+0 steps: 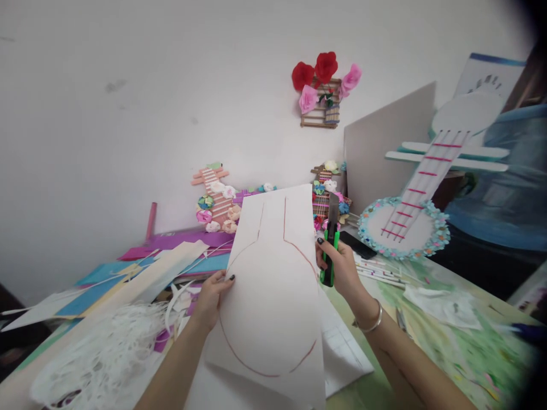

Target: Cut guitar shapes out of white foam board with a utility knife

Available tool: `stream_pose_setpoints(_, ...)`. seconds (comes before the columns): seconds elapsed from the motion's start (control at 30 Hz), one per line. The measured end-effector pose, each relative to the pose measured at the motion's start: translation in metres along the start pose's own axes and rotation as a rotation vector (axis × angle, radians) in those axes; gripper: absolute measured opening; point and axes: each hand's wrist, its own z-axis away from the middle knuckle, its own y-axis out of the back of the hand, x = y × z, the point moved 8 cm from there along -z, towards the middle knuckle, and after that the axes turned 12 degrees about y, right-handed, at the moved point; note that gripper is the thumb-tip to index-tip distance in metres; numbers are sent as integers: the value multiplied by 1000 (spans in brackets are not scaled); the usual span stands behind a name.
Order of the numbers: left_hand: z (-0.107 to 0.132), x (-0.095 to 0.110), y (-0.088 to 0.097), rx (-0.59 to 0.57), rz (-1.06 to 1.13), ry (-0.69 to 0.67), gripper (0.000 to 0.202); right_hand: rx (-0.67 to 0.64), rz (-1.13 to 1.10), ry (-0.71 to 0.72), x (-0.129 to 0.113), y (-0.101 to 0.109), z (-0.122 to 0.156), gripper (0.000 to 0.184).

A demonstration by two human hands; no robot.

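A white foam sheet (273,285) with a red outline of a round body and a neck is held up, tilted, over the table. My left hand (211,299) grips its left edge, fingers closed round it. My right hand (342,267) is wrapped round a green and black utility knife (330,250), blade end pointing up, beside the sheet's right edge. A silver bangle (370,322) sits on that wrist.
Coloured paper sheets (128,273) and white strip trimmings (106,347) lie at the left. A white paper banjo model (410,210) leans at the right by a grey board (384,148). Small decorated guitar crafts (216,199) stand by the wall. Pens (376,270) and scissors (401,322) lie on the green mat.
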Motion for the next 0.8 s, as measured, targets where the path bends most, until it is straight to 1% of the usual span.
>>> stream_pose_setpoints(0.1, -3, -2, -2, -25, -53, -12, 41, 39, 54, 9, 0, 5, -1, 24)
stream_pose_setpoints(0.13, -4, -1, -2, -9, -92, -31, 41, 51, 73, 12, -1, 7, -1, 21)
stream_pose_setpoints(0.17, -4, 3, -1, 43, -143, -67, 42, 64, 94, 16, -2, 8, -1, 19)
stream_pose_setpoints(0.2, -2, 9, 1, 126, -205, -129, 43, 78, 115, 18, -3, 8, -1, 18)
stream_pose_setpoints(0.27, 13, 30, 0, 320, -349, -331, 47, 108, 159, 16, -5, 9, 0, 18)
stream_pose_setpoints(0.3, 27, 41, -6, 390, -428, -454, 48, 124, 182, 10, -6, 10, 1, 18)
stream_pose_setpoints(0.33, 43, 50, -18, 399, -513, -574, 48, 139, 204, 1, -6, 11, 2, 17)
stream_pose_setpoints(0.37, 58, 54, -35, 336, -614, -655, 47, 154, 224, -10, -6, 12, 3, 17)
stream_pose_setpoints(0.4, 74, 54, -54, 236, -732, -708, 45, 168, 241, -21, -5, 13, 4, 17)
stream_pose_setpoints(0.43, 90, 49, -76, 104, -879, -757, 49, 181, 257, -33, -4, 15, 4, 19)
stream_pose_setpoints(0.47, 109, 40, -97, -35, -1030, -829, 63, 195, 270, -43, -2, 17, 4, 21)
stream_pose_setpoints(0.5, 127, 28, -114, -160, -1166, -909, 82, 209, 281, -51, 0, 20, 4, 22)
stream_pose_setpoints(0.53, 142, 15, -127, -229, -1299, -970, 84, 224, 290, -59, 3, 23, 3, 24)
stream_pose_setpoints(0.57, 156, 11, -134, -166, -1334, -1089, 75, 238, 298, -65, 6, 26, 2, 24)
stream_pose_setpoints(0.6, 164, 5, -138, -78, -1389, -1173, 69, 252, 305, -68, 8, 29, 1, 25)
stream_pose_setpoints(0.63, 170, -1, -144, -19, -1453, -1245, 66, 265, 309, -70, 9, 32, 0, 24)
stream_pose_setpoints(0.7, 175, -14, -155, -42, -1542, -1347, 65, 279, 314, -70, 10, 37, -3, 23)
stream_pose_setpoints(0.8, 176, -15, -158, -41, -1499, -1410, 65, 291, 317, -66, 8, 43, -7, 23)
